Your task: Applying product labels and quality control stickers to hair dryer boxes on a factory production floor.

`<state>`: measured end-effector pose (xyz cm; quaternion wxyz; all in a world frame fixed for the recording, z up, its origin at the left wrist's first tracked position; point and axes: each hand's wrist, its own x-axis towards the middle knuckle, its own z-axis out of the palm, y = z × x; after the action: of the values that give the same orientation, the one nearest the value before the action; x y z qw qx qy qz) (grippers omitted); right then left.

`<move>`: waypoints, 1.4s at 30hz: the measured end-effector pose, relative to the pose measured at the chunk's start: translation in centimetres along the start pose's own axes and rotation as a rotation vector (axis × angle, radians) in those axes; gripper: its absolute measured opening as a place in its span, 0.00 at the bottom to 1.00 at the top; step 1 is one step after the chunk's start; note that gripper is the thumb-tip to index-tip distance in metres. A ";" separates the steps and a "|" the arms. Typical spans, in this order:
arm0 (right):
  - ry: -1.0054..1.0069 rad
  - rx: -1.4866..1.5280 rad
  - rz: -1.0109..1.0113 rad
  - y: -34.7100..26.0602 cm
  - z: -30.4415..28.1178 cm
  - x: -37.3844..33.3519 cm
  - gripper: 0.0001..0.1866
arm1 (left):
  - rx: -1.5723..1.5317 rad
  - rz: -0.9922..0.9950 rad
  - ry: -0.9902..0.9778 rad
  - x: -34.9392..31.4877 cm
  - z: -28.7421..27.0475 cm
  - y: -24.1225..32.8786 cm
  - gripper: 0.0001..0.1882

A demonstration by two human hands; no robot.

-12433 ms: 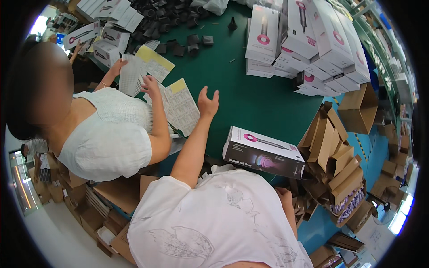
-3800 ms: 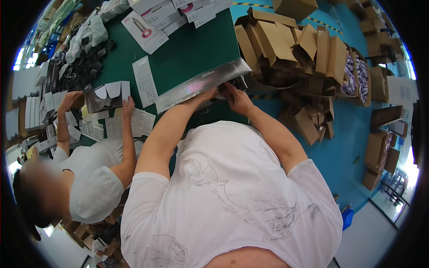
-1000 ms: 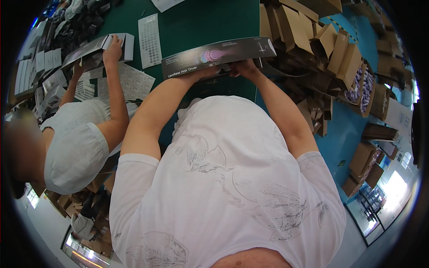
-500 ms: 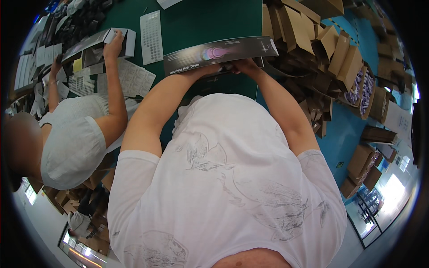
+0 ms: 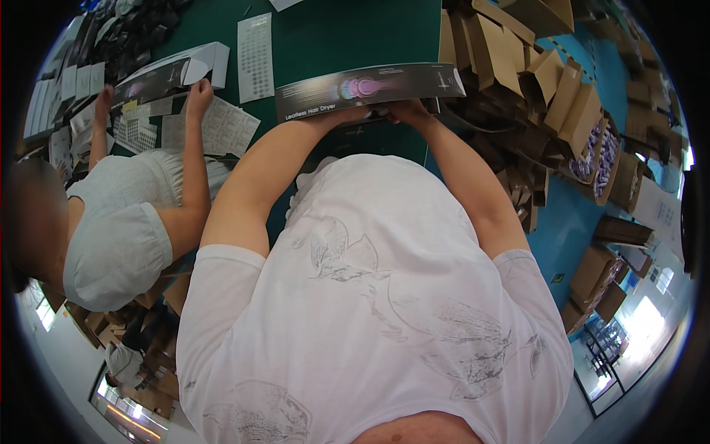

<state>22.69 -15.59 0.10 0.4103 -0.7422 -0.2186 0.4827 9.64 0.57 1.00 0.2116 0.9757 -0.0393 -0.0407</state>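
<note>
A long black box (image 5: 318, 95) with a glowing purple-pink device printed on it lies across the near part of the green table, in front of my body. Its printed face is turned up toward me. My left hand (image 5: 353, 115) is at the near edge of the box, around its middle. Close beside it, my right hand (image 5: 405, 111) reaches in from the right at the same edge. The overhanging face covers most of the fingers of both hands, so their grip is hidden. Something small and dark shows between the hands, too little to name.
A co-worker (image 5: 122, 214) at my left handles a similar box (image 5: 159, 83). A white sheet with rows of round marks (image 5: 255, 59) and printed papers (image 5: 222, 126) lie on the green table (image 5: 355, 33). Open brown cartons (image 5: 503, 59) crowd the right side, one holding purple items (image 5: 603, 155).
My hands and the black box keep their place, apart from a slight shift of the view. The co-worker's box has turned its printed side up, and that person's right hand has moved lower.
</note>
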 end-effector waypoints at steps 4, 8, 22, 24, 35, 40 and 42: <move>0.032 -0.153 0.038 -0.6 0.2 -0.1 0.13 | -0.004 -0.001 0.003 0.0 0.1 0.1 0.19; 0.041 -0.191 0.036 -1.5 0.5 -0.5 0.17 | -0.003 -0.006 0.004 0.1 0.0 0.1 0.19; 0.056 -0.296 0.069 -2.1 1.2 -0.3 0.18 | 0.003 -0.007 0.014 0.1 -0.2 0.2 0.19; 0.069 -0.263 0.071 -2.2 1.2 -0.4 0.18 | 0.003 -0.009 0.013 0.1 -0.2 0.2 0.19; 0.332 -0.726 -0.250 0.5 0.4 1.3 0.15 | 0.008 -0.004 0.012 0.2 0.0 0.5 0.19; 0.252 -0.808 -0.143 2.1 -0.5 1.5 0.16 | 0.012 -0.004 0.012 0.2 -0.1 0.5 0.19; 0.239 -0.807 -0.169 2.4 -0.2 1.8 0.16 | 0.015 -0.003 0.012 0.1 -0.1 0.5 0.18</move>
<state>23.47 -15.74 -2.75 0.1475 -0.8734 -0.4011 0.2335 9.72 0.15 1.33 0.2043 0.9776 -0.0370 -0.0348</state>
